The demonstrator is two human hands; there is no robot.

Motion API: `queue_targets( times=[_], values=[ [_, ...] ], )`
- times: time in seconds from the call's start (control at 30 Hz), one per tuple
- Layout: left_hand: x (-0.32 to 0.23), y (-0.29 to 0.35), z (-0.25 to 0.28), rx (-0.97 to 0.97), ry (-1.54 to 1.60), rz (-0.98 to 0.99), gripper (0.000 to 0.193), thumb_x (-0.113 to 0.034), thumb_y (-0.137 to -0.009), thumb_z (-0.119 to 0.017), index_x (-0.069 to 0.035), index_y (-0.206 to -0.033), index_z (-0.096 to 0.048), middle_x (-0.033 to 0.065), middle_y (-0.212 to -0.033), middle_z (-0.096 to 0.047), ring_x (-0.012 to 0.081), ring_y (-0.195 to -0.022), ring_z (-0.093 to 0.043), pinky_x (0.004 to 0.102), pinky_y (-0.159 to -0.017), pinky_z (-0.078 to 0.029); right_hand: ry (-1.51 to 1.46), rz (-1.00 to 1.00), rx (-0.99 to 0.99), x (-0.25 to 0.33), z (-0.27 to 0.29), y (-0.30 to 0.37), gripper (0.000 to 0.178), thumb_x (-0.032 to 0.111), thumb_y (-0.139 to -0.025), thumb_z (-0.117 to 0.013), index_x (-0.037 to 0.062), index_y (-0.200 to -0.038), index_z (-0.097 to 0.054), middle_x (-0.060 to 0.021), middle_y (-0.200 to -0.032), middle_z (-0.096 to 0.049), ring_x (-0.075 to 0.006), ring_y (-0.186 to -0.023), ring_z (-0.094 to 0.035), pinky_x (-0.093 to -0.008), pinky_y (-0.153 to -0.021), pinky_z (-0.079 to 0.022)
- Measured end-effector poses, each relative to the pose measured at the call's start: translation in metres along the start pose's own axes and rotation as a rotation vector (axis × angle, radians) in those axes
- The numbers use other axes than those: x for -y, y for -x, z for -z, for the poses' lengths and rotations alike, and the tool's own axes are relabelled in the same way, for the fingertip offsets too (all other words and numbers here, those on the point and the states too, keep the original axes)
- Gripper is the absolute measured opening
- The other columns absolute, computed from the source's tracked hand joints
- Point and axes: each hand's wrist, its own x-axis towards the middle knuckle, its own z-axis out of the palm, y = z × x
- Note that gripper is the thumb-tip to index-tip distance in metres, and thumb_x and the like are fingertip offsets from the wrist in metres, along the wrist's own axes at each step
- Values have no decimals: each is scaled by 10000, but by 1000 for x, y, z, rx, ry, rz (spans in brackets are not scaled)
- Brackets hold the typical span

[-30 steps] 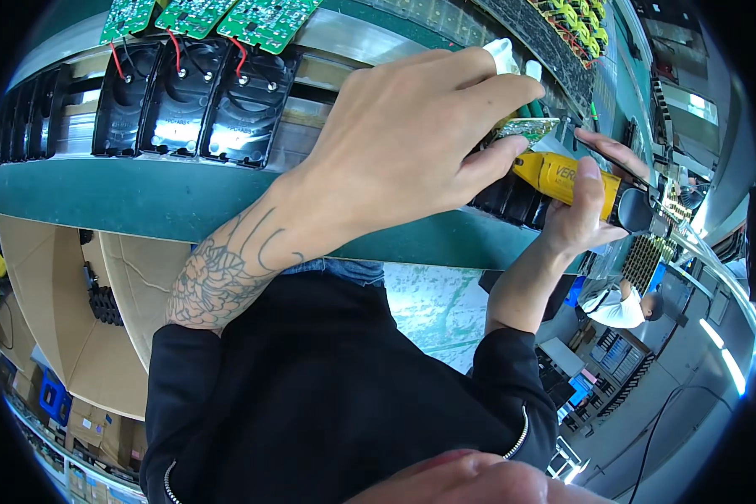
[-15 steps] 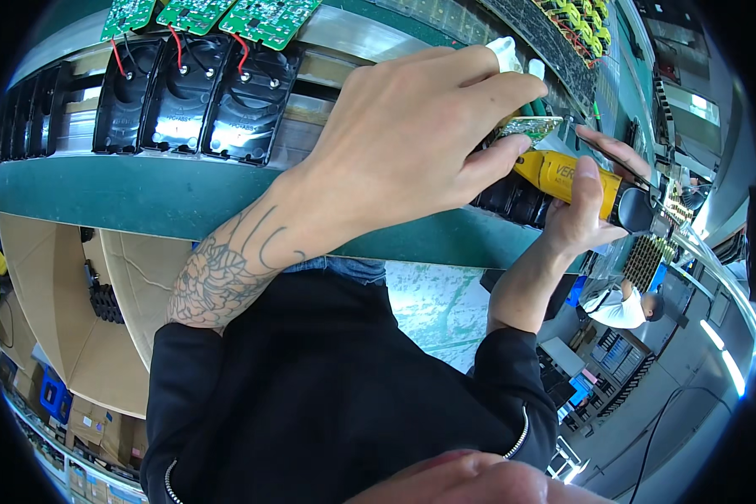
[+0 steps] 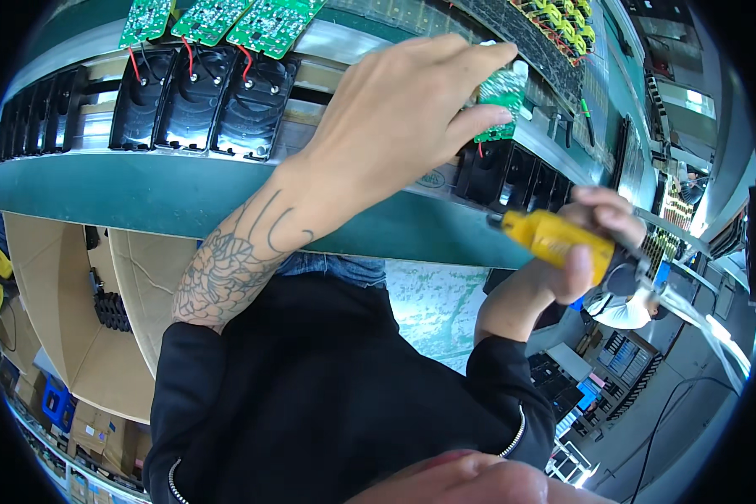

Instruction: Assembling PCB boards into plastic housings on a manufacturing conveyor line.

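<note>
My left hand (image 3: 407,105) reaches across the bench and holds a green circuit board (image 3: 506,101) between thumb and fingers. A short red wire hangs from the board's lower edge, just above a black plastic case (image 3: 485,172). My right hand (image 3: 601,227) grips a yellow handheld power tool (image 3: 554,239) with a dark tip and a round black rear end. The tool is apart from the board, tip pointing left over the bench's near edge. Its exact kind is hard to tell, and the right hand is partly blurred.
Black cases (image 3: 189,101) stand in a row on a metal rail at left, several wired to green boards (image 3: 269,25). Yellow-and-black components (image 3: 563,25) fill a tray at the far right. An open cardboard box (image 3: 76,311) stands below the bench; another person (image 3: 617,309) is farther off.
My right hand has pulled the yellow tool away from the board, toward me. The board in my left hand has turned from edge-on to show its face. My left hand has shifted slightly left.
</note>
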Motion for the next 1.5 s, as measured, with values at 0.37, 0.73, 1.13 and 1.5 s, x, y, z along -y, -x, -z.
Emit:
queue_targets(
  times=[0.37,0.73,1.13,1.5],
  values=[
    [-26,48,-11,138,-338,-447,225,-129,-834,-686,-98,-1057,-696,33,-1170,-645,184,-1069,-617,328,-864,-466,4,8,271,4,15,36,561,535,-758,-776,53,-1009,-637,-138,-881,-702,-194,-745,-646,-296,-661,-523],
    [-11,69,82,147,-585,-297,183,-179,-856,-711,-79,-1008,-694,38,-1125,-671,191,-1023,-631,340,-880,-437,1005,-117,-201,-31,113,53,388,366,-990,-629,-10,-1056,-693,-148,-1096,-705,-247,-905,-646,-347,-852,-501],
    [-48,27,96,6,841,-165,182,-153,-818,-773,-46,-954,-718,64,-1019,-731,171,-927,-669,324,-876,-482,1083,-546,-379,-60,151,80,291,282,-991,-646,27,-1109,-721,-75,-1050,-739,-206,-969,-660,-290,-888,-499],
    [-79,32,76,-83,862,-162,159,-141,-821,-746,-50,-944,-707,59,-976,-714,173,-871,-650,319,-821,-482,1073,-315,-347,-63,145,87,243,214,-981,-660,17,-1114,-710,-114,-1155,-717,-218,-1005,-659,-305,-910,-507]
  ],
)
